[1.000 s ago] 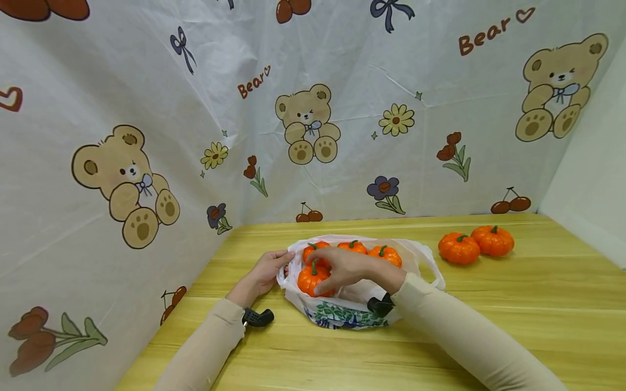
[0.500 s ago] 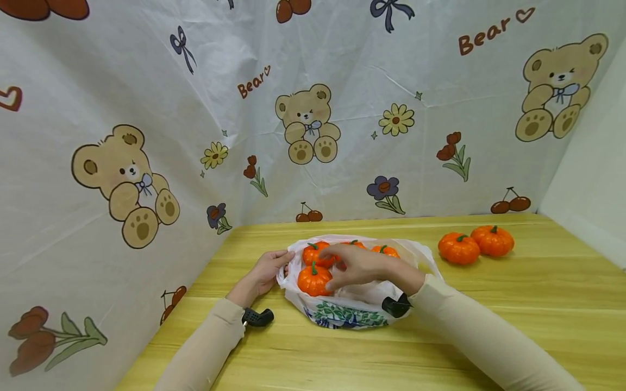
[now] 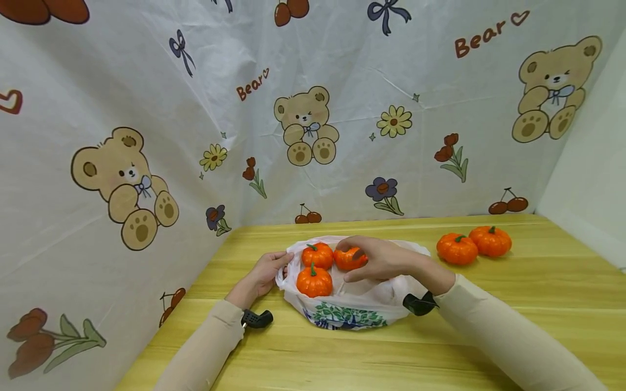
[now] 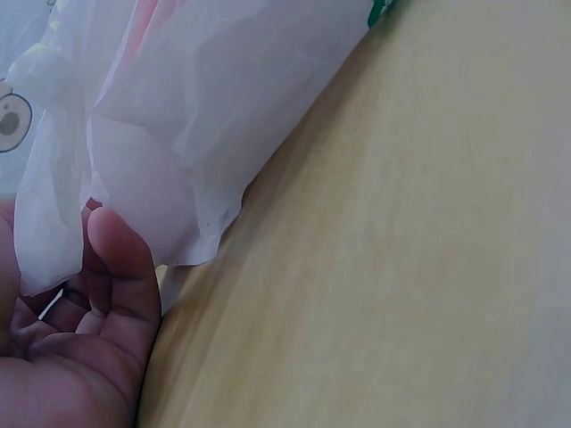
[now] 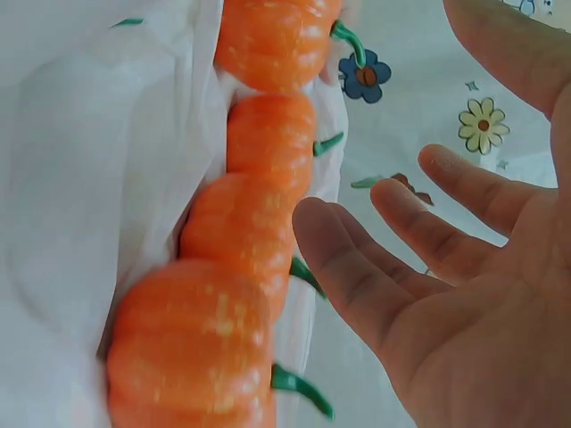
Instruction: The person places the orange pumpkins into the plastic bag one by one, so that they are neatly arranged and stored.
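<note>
A white plastic bag (image 3: 357, 304) with a green and blue print lies on the table, its mouth facing up. Inside it, at the left, sit two orange toy pumpkins with green stems, a front pumpkin (image 3: 314, 282) and a rear pumpkin (image 3: 318, 256). Another pumpkin (image 3: 348, 259) shows partly behind my right hand (image 3: 386, 258), which hovers over the bag with fingers spread and nothing held. In the right wrist view a row of pumpkins (image 5: 192, 348) lies beside that hand, apart from its fingers. My left hand (image 3: 264, 271) pinches the bag's left handle (image 4: 53, 178).
Two more orange pumpkins, one nearer (image 3: 457, 250) and one farther (image 3: 491, 241), stand at the back right of the wooden table (image 3: 293, 358). A white cloth printed with bears (image 3: 342, 65) hangs behind and at the left. A pale wall (image 3: 592, 190) borders the right.
My right hand has drawn away from the front-left pumpkin and moved right over the bag, baring both left pumpkins. My left hand has stayed at the bag's handle.
</note>
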`<state>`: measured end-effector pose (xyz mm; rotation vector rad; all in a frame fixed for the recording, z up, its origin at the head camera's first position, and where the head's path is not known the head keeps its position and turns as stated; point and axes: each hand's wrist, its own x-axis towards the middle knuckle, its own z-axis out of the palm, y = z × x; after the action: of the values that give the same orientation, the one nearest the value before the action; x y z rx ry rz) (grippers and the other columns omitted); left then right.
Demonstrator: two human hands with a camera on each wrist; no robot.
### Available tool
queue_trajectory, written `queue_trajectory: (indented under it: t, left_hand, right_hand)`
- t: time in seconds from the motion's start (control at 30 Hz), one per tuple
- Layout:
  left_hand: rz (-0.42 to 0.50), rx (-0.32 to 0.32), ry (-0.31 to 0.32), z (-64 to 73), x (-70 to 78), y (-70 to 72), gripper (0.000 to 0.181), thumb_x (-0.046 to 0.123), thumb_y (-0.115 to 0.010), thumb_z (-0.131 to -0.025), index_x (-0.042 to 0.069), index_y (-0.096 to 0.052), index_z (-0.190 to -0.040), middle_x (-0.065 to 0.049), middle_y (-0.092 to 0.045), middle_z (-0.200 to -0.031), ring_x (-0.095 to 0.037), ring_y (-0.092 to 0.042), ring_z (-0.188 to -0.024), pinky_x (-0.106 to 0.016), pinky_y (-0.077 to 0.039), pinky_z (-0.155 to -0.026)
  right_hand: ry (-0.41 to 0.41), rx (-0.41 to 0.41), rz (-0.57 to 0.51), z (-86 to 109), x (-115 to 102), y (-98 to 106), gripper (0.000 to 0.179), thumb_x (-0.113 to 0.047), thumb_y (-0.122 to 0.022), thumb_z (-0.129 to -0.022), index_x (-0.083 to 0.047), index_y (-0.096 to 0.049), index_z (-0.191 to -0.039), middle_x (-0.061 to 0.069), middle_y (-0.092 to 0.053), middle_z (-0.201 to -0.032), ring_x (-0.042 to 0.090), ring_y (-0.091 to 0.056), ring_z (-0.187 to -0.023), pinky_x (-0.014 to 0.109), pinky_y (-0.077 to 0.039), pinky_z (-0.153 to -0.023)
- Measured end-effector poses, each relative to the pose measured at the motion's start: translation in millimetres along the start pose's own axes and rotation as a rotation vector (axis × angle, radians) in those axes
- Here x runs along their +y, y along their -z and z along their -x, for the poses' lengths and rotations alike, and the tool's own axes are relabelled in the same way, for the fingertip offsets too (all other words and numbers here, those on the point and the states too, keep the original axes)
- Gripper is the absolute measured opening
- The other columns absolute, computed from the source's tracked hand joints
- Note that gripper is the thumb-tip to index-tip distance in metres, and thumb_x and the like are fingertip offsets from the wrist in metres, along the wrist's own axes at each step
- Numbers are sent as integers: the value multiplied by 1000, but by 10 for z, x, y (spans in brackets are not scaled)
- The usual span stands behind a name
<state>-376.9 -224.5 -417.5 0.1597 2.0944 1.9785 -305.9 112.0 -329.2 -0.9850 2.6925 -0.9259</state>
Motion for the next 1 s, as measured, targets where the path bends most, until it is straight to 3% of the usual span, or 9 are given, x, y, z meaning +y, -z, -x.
queue_trajectory:
  t: [0.53,0.77,1.0]
  left_hand:
    - [-7,-2,12,9,12,-6,41,30,-62,-105,1,-63,-134,1,-64,-90,-8,-58,-70,-20,-55,-63]
    - [-12,-3,14,19,22,-10,39,30,-60,-106,2,-63,-133,2,-63,-88,-7,-57,-70,-19,-55,-62]
    - [-5,2,9,12,20,-13,36,29,-60,-106,1,-63,-129,2,-62,-87,-8,-56,-69,-19,-54,-61]
  right_hand:
    - [14,41,-148,481,323,390,67,-34,-79,-92,-13,-48,-148,17,-48,-151,44,-54,-132,58,-51,-106]
    - [-37,92,-115,684,415,581,66,-33,-78,-93,-17,-46,-149,13,-48,-151,42,-52,-134,55,-51,-107]
    - [-63,153,-38,840,588,745,68,-37,-76,-95,-13,-45,-150,16,-50,-150,43,-53,-133,57,-52,-105]
